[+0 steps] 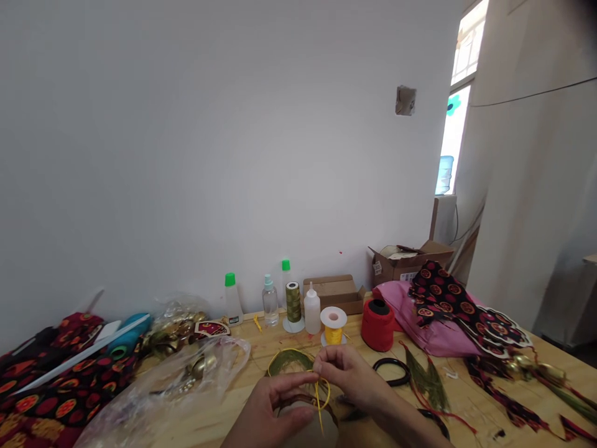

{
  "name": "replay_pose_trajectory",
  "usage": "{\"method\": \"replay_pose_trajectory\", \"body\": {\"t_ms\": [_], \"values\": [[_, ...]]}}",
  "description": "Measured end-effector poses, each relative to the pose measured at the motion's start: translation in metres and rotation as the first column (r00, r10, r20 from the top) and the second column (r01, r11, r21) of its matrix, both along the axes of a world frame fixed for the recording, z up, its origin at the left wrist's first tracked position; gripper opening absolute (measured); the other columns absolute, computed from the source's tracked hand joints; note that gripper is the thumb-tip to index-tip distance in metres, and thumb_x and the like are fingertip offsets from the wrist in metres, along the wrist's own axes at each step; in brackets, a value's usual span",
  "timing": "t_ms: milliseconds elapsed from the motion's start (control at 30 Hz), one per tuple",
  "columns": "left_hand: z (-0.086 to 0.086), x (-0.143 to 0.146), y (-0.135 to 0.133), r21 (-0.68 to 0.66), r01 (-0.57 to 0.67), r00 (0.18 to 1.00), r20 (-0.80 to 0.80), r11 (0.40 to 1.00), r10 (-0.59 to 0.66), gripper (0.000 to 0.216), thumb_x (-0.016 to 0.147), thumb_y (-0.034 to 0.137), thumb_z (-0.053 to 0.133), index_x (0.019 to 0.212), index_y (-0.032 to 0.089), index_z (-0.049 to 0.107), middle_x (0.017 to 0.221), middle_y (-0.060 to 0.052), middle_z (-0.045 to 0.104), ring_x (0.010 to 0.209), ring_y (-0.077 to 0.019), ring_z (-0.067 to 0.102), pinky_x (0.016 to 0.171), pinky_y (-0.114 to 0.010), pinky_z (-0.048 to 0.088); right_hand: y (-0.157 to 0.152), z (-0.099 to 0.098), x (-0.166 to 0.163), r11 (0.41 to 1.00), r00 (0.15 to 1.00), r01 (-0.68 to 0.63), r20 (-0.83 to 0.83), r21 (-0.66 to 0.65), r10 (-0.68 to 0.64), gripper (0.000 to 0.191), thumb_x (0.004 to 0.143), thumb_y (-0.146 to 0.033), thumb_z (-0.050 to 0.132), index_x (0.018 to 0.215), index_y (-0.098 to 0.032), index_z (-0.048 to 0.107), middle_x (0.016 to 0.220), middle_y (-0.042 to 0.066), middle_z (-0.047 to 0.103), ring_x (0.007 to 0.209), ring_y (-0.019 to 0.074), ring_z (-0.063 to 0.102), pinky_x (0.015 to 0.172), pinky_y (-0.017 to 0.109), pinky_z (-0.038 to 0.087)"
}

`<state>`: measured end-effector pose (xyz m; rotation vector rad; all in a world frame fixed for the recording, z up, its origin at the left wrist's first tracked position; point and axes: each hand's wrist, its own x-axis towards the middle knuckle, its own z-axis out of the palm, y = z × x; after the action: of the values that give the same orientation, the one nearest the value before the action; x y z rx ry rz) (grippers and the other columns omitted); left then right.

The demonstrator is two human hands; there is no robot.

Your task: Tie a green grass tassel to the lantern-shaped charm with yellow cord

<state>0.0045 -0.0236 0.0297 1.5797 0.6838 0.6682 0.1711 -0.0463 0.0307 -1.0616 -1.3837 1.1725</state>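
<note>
My left hand (268,410) sits low at the bottom middle, fingers curled and pinching a thin yellow cord (321,398). My right hand (347,373) is just right of it, fingertips pinched on the same cord near its top. The cord loops down between both hands. Under the hands lies a green-wrapped ring (289,361) on the wooden table (471,398). A small spool of yellow cord (333,326) stands just behind the hands.
Behind stand a red thread cone (377,323), an olive thread spool (293,303), several small bottles (270,302) and cardboard boxes (336,291). Patterned fabric (46,386) and a plastic bag (186,379) lie left. A black ring (394,371), feathers (426,379) and pink cloth (420,323) lie right.
</note>
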Motion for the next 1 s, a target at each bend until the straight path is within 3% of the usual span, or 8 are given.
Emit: {"method": "replay_pose_trajectory", "body": {"t_ms": [233, 433, 600, 700, 733, 833, 1000], "values": [[-0.001, 0.001, 0.002, 0.072, -0.041, 0.999, 0.000, 0.997, 0.041, 0.029, 0.060, 0.025, 0.067, 0.089, 0.020, 0.066, 0.089, -0.006, 0.070, 0.080, -0.0218, 0.061, 0.072, -0.029, 0.046, 0.000, -0.001, -0.001, 0.999, 1.000, 0.021, -0.023, 0.029, -0.020, 0.034, 0.065, -0.047, 0.054, 0.063, -0.014, 0.054, 0.055, -0.004, 0.044, 0.052, 0.0075, 0.038, 0.051, 0.020, 0.029], [-0.007, -0.001, 0.009, 0.050, -0.191, 0.981, 0.046, 0.980, 0.189, 0.024, 0.061, 0.026, 0.065, 0.085, 0.022, 0.066, 0.093, -0.005, 0.069, 0.086, -0.0214, 0.060, 0.076, -0.028, 0.046, -0.004, 0.005, 0.000, 0.939, 0.937, 0.240, 0.195, 0.248, -0.291, 0.029, 0.070, -0.043, 0.050, 0.061, -0.015, 0.050, 0.054, -0.003, 0.042, 0.053, 0.0101, 0.040, 0.051, 0.022, 0.033], [-0.006, -0.003, 0.011, 0.052, -0.258, 0.963, 0.098, 0.965, 0.252, 0.021, 0.061, 0.024, 0.066, 0.082, 0.023, 0.067, 0.090, -0.004, 0.070, 0.087, -0.0209, 0.060, 0.076, -0.027, 0.047, -0.012, 0.004, -0.004, 0.845, 0.797, 0.110, 0.462, 0.524, -0.390, 0.024, 0.053, -0.027, 0.070, 0.070, -0.017, 0.057, 0.069, 0.000, 0.056, 0.067, 0.0150, 0.049, 0.059, 0.024, 0.035], [-0.005, -0.002, 0.010, 0.057, -0.254, 0.963, 0.105, 0.966, 0.247, 0.022, 0.060, 0.025, 0.066, 0.082, 0.022, 0.067, 0.092, -0.004, 0.069, 0.088, -0.0218, 0.060, 0.078, -0.028, 0.047, -0.011, 0.001, -0.002, 0.818, 0.762, 0.015, 0.524, 0.575, -0.381, 0.007, 0.070, -0.024, 0.059, 0.075, -0.020, 0.062, 0.070, 0.001, 0.061, 0.067, 0.0142, 0.051, 0.061, 0.024, 0.036], [-0.005, -0.002, 0.010, 0.057, -0.249, 0.965, 0.104, 0.967, 0.242, 0.023, 0.061, 0.025, 0.066, 0.083, 0.022, 0.067, 0.094, -0.005, 0.069, 0.090, -0.0220, 0.059, 0.078, -0.029, 0.046, -0.010, 0.001, -0.001, 0.814, 0.762, -0.010, 0.532, 0.581, -0.370, 0.010, 0.074, -0.023, 0.054, 0.076, -0.021, 0.063, 0.071, 0.001, 0.062, 0.067, 0.0138, 0.052, 0.061, 0.024, 0.036], [-0.005, -0.003, 0.010, 0.068, -0.234, 0.970, 0.089, 0.970, 0.228, 0.029, 0.064, 0.025, 0.063, 0.092, 0.021, 0.064, 0.100, -0.006, 0.066, 0.095, -0.0220, 0.056, 0.082, -0.029, 0.044, -0.009, 0.005, 0.003, 0.796, 0.793, 0.021, 0.475, 0.605, -0.382, 0.016, 0.078, -0.022, 0.048, 0.073, -0.020, 0.064, 0.067, 0.002, 0.062, 0.064, 0.0134, 0.052, 0.060, 0.023, 0.037], [-0.009, -0.005, 0.012, 0.064, -0.220, 0.974, 0.065, 0.973, 0.216, 0.046, 0.069, 0.027, 0.058, 0.113, 0.017, 0.048, 0.102, -0.010, 0.064, 0.094, -0.0216, 0.056, 0.085, -0.033, 0.040, -0.012, 0.018, 0.006, 0.769, 0.872, 0.290, 0.173, 0.570, -0.457, 0.019, 0.077, -0.024, 0.048, 0.063, -0.017, 0.060, 0.063, 0.003, 0.061, 0.062, 0.0141, 0.054, 0.059, 0.023, 0.040]]}}
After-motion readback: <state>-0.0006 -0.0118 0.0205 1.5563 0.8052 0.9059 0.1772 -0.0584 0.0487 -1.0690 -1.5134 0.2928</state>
